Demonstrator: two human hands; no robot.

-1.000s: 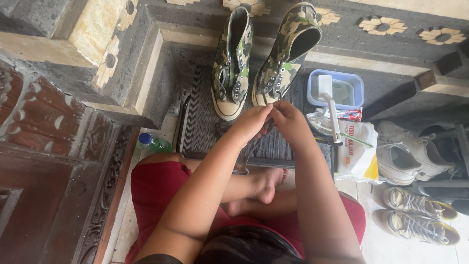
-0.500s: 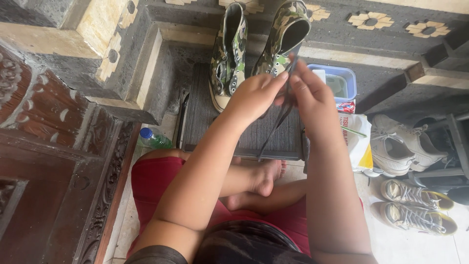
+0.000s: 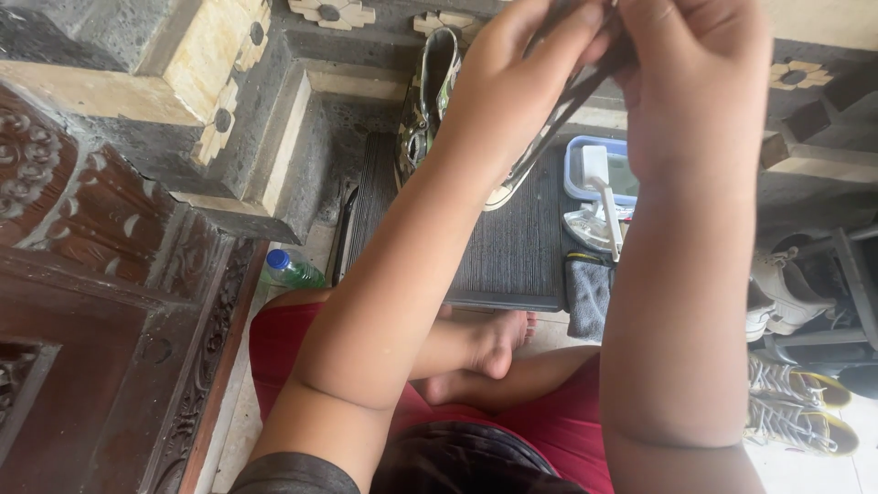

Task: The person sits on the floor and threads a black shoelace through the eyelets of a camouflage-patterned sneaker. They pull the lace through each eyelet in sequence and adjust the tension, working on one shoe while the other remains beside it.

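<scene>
Your raised arms block much of the view. Your fingertips run off the top edge, so the upper end of the dark shoelace cannot be seen, and its lower end disappears behind your left forearm. Only one camouflage boot shows clearly; your left arm covers its toe side, and just a pale strip of sole peeks out beside the arm. Whether a second boot stands behind your hands cannot be told.

Your left hand and right hand are held up close together near the top of the view, both pinching the shoelace between fingers and thumb. The shoelace hangs as thin dark strands slanting down and leftward between the hands, well above the boot.

The boot stands on a dark ribbed mat laid against a stone step with pale inlaid patterns. Just right of the mat sits a blue tray with a white brush leaning in it, and a grey cloth below. A bottle with a blue cap lies beside your red shorts, next to a carved wooden door. Pale sneakers and more shoes sit at the right, partly cut off.
</scene>
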